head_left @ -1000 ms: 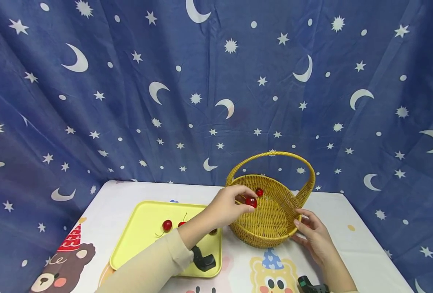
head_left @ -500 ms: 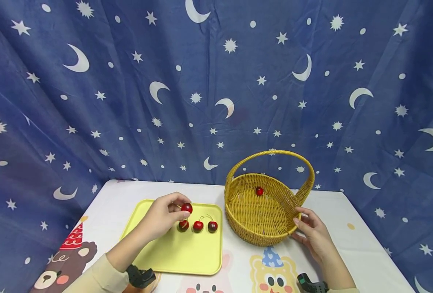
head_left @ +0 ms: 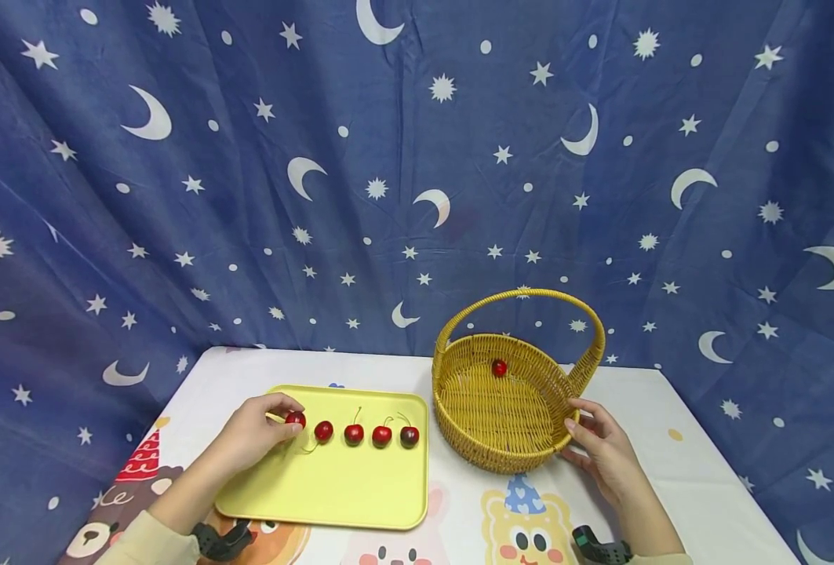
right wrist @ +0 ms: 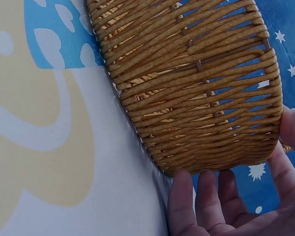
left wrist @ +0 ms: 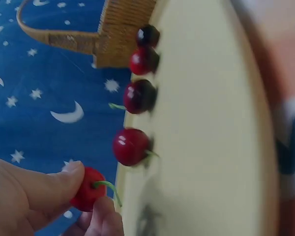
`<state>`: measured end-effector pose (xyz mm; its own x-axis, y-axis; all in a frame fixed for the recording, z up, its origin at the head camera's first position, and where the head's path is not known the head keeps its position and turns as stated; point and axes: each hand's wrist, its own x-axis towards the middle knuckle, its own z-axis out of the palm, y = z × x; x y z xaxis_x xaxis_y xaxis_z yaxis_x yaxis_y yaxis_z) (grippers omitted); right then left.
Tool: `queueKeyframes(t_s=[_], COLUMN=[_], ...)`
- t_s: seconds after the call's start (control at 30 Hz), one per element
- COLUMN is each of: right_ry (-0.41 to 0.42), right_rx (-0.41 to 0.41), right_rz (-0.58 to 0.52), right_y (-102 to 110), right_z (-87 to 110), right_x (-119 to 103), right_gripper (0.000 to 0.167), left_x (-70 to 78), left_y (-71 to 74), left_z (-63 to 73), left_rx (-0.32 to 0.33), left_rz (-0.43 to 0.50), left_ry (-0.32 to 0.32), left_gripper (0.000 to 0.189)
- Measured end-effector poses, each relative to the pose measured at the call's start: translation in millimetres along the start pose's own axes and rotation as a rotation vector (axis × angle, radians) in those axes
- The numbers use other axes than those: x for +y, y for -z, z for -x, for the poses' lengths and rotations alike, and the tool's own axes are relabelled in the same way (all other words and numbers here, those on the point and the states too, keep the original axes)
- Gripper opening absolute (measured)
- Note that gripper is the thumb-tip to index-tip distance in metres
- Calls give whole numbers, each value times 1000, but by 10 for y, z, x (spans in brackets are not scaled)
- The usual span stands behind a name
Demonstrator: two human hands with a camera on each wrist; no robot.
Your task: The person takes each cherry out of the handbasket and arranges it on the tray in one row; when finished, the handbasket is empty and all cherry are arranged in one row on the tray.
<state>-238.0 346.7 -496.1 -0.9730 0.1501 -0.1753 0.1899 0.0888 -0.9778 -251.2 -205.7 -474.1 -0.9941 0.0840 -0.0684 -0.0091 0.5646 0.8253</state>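
Note:
At the left end of the yellow tray (head_left: 332,486), my left hand (head_left: 250,431) pinches a red cherry (head_left: 295,421) between thumb and fingers. The left wrist view shows this cherry (left wrist: 88,189) with its green stem, close over the tray's edge. Several more cherries lie in a row to its right, the nearest cherry (head_left: 323,431) a short way off. My right hand (head_left: 603,451) grips the right rim of the woven basket (head_left: 508,463), its fingers (right wrist: 181,196) against the outer wall. One cherry (head_left: 499,368) lies inside the basket near the back.
The basket's tall arched handle (head_left: 522,293) rises above its bowl. A white tablecloth (head_left: 671,463) with cartoon animals covers the table. Behind it hangs a blue curtain (head_left: 360,259) with moons and stars.
My left hand has carried a cherry from over the basket leftward across the tray to the left end of the row. My right hand has stayed on the basket rim.

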Motion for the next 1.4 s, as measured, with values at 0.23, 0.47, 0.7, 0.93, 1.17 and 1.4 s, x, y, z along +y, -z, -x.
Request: queueKeyframes(t_s=[0.23, 0.47, 0.7, 0.93, 1.17, 1.4], right_ry=[-5, -6, -12, -16, -17, -23], right_rx=[-2, 3, 1, 2, 2, 6], right_rz=[1, 17, 24, 29, 6, 0], right_y=[-17, -26, -31, -29, -25, -9], right_z=[4, -17, -33, -31, -31, -15], right_x=[0, 8, 11, 8, 13, -6], right_gripper=[47, 47, 48, 50, 48, 47], left_x=[-150, -188, -193, -170, -67, 396], left_y=[-40, -71, -83, -47, 16, -107], left_z=[-28, -44, -48, -61, -72, -1], left_rx=[10, 22, 12, -16, -4, -16], left_rz=[-128, -182, -169, -123, -151, -87], left_ry=[40, 45, 36, 41, 22, -74], left_gripper=[22, 21, 24, 30, 35, 39])
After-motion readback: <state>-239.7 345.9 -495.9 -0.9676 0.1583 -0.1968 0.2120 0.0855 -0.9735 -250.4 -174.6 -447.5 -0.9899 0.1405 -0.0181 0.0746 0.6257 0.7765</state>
